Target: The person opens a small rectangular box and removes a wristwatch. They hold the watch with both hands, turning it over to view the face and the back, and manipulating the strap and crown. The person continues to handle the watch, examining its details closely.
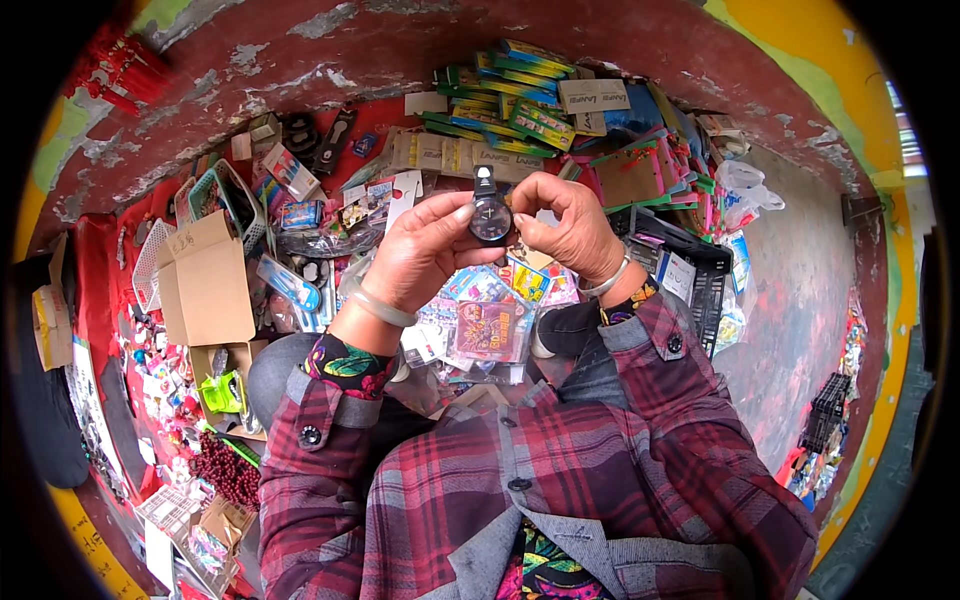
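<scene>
A dark wristwatch (491, 221) with a round black face and a black strap is held up at the middle of the view. My left hand (418, 252) grips it from the left, thumb and fingers at the edge of the case. At the right side of the case, my right hand (577, 228) pinches with thumb and forefinger; whether a small part sits between those fingertips is hidden. Below the watch lie packets in clear plastic, among them a pink and purple packet (490, 330).
Stacked yellow and green boxes (540, 125) lie at the far side. A black plastic crate (712, 280) stands to the right. On the left are an opened cardboard box (208, 275), pale baskets (235, 200) and dark red beads (225, 470). A worn red wall (370, 45) curves behind.
</scene>
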`<state>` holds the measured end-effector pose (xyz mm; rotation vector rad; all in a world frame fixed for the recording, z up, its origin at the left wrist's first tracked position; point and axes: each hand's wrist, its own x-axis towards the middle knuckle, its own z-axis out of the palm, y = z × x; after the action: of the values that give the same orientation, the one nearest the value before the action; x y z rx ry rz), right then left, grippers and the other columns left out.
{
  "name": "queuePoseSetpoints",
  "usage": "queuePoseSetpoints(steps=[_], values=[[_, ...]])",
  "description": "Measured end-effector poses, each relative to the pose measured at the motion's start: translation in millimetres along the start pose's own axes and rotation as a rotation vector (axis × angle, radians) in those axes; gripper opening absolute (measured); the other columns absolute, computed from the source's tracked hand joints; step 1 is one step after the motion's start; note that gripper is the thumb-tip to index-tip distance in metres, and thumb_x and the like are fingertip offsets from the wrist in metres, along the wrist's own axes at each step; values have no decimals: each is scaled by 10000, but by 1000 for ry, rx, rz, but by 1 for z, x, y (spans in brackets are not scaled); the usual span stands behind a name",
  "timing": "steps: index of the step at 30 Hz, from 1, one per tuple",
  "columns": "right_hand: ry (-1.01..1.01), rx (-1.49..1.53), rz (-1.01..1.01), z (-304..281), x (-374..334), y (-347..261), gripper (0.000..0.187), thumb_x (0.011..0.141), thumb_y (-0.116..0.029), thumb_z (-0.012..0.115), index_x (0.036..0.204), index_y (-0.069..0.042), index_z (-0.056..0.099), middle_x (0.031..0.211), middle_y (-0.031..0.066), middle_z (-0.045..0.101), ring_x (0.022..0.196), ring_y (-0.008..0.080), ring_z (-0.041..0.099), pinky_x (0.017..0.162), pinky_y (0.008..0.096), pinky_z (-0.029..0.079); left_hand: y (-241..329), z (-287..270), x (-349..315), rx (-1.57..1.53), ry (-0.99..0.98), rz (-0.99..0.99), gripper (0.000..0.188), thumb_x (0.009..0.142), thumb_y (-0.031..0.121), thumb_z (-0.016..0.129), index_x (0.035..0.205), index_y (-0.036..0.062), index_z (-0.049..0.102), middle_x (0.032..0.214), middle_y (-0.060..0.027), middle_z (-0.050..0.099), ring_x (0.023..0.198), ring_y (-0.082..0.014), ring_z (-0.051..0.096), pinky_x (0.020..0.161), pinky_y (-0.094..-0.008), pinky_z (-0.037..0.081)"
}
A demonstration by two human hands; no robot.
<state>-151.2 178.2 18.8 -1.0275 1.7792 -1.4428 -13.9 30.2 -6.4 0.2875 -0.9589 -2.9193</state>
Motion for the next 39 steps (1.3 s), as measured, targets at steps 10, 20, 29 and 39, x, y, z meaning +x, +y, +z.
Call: queuePoseSetpoints(steps=[10,20,29,39], values=[[13,-72,-82,-1,0,-3,149,770,-116,643,860,-16,579,778,32,605,722,92,567,663,244,458,2,-1,1,23,19,14,333,924,163,478,1194,-32,476,1090,-160,589,998,-288,601,845,-352,524],[112,-248,-334,8,1,7,136,828,-93,606,939,-36,553,844,78,583,771,189,578,687,280,456,5,-1,3,-20,6,14,352,929,157,462,1207,-58,446,1093,-192,580,1011,-323,591,863,-366,516],[168,-171,-308,17,-2,11,92,835,-66,585,903,-36,531,795,91,561,727,214,583,648,294,455,4,-2,3,-62,7,1,347,926,157,468,1199,-57,452,1093,-195,580,1023,-327,584,865,-371,517],[168,-136,-275,18,-2,8,97,859,-89,577,907,-25,523,795,74,565,690,154,602,619,262,466,3,-2,4,-47,5,14,355,929,167,466,1202,-58,449,1097,-190,578,1032,-316,580,871,-361,513]])
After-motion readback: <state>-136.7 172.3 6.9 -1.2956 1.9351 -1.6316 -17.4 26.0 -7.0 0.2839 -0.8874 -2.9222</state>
